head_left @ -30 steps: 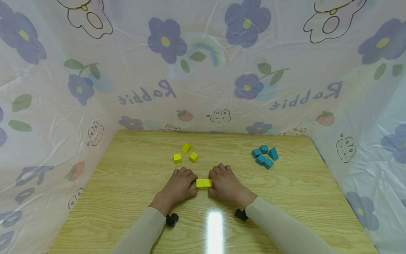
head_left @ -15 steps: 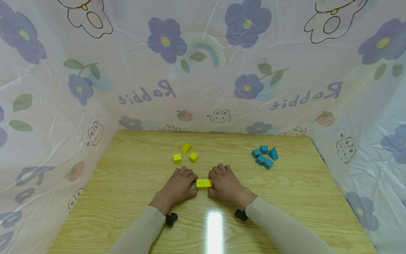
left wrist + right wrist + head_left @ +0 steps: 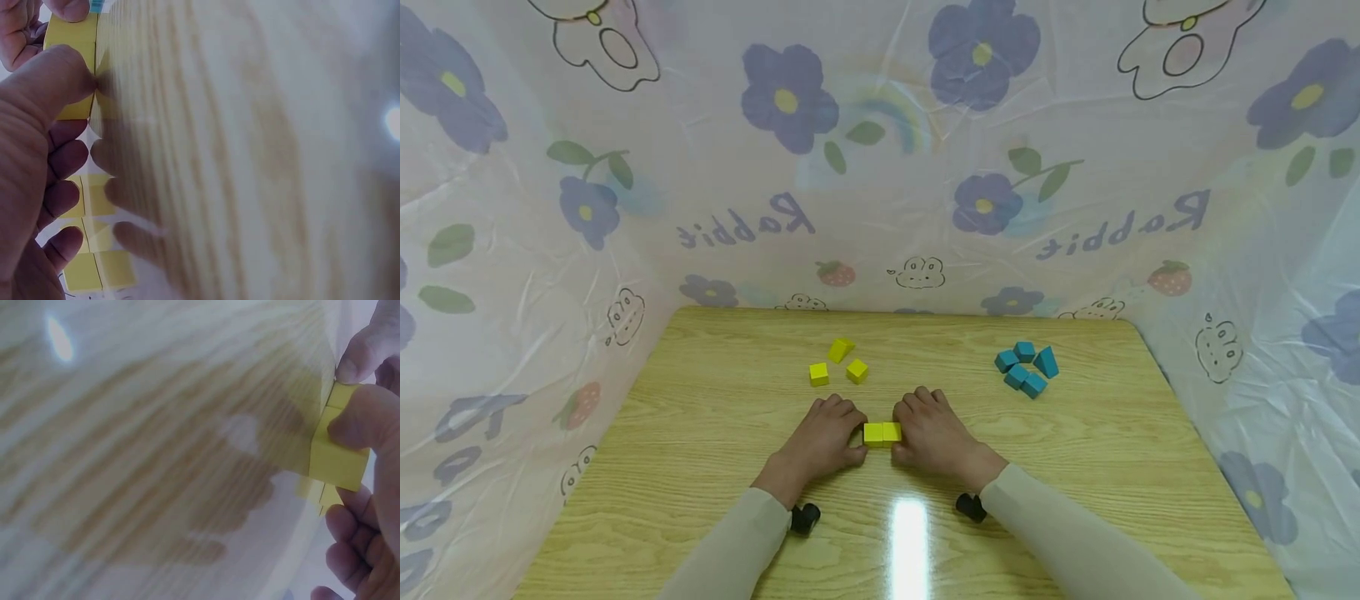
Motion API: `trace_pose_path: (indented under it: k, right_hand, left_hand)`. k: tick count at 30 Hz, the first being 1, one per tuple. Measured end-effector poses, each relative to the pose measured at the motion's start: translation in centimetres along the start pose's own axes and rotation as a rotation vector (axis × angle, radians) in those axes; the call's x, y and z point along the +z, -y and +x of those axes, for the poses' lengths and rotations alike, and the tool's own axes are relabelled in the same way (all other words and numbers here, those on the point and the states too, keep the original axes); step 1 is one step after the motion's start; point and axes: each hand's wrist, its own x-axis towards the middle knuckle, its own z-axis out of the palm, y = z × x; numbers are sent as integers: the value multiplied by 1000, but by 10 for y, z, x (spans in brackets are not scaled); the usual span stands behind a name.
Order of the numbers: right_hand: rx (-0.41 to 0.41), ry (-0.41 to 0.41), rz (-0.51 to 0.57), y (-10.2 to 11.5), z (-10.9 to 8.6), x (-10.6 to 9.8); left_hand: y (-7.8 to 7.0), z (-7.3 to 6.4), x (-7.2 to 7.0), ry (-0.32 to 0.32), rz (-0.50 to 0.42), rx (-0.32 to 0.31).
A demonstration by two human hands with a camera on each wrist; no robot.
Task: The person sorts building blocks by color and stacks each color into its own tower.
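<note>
Two yellow blocks stand side by side on the table, their faces touching. My left hand [image 3: 820, 437] pinches the left yellow block [image 3: 873, 434] between thumb and fingers. From the other side, my right hand [image 3: 936, 437] pinches the right yellow block [image 3: 892, 432]. The left wrist view has the left thumb pressed on the near face of a yellow block [image 3: 76, 106]. A similar grip shows in the right wrist view, with the thumb lying across the near face of a yellow block [image 3: 337, 464]. My fingertips behind the blocks are mostly hidden in the head view.
Farther back lie two yellow cubes [image 3: 818, 374] [image 3: 857, 371] and a yellow wedge-shaped block [image 3: 841, 350]. Several blue blocks [image 3: 1017, 377] are grouped at the back right, with a blue triangular block [image 3: 1047, 362] beside them. A patterned cloth [image 3: 865, 192] encloses the wooden table [image 3: 715, 417] behind and at both sides.
</note>
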Motion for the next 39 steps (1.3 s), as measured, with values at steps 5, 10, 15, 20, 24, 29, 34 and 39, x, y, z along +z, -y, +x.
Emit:
trace_pose_path:
  k: [5,10,15,20,24,29,34,39]
  right_hand:
    - [-1,16,20,1,1,0]
    - [2,8,63,-3,5,-8]
    - [12,-59,86,-15,17,-20]
    - [22,-86,61,-28,31,-24]
    - [26,-81,12,-36,44,-22]
    - [26,-62,-24,-42,63,-21]
    - [9,-9,-31,-43,84,-21]
    - [-28,86,-66,-40,103,-15]
  left_hand:
    - [2,-1,1,3,-4,-7]
    - [3,-2,2,-9,-5,-4]
    - [4,-1,1,-5,-10,-12]
    - [4,-1,-1,-2,-11,-14]
    - [4,-1,-1,-4,-7,-11]
    - [3,0,1,1,-9,-6]
    - [3,1,2,6,-12,-5]
    - [4,1,3,18,-27,-14]
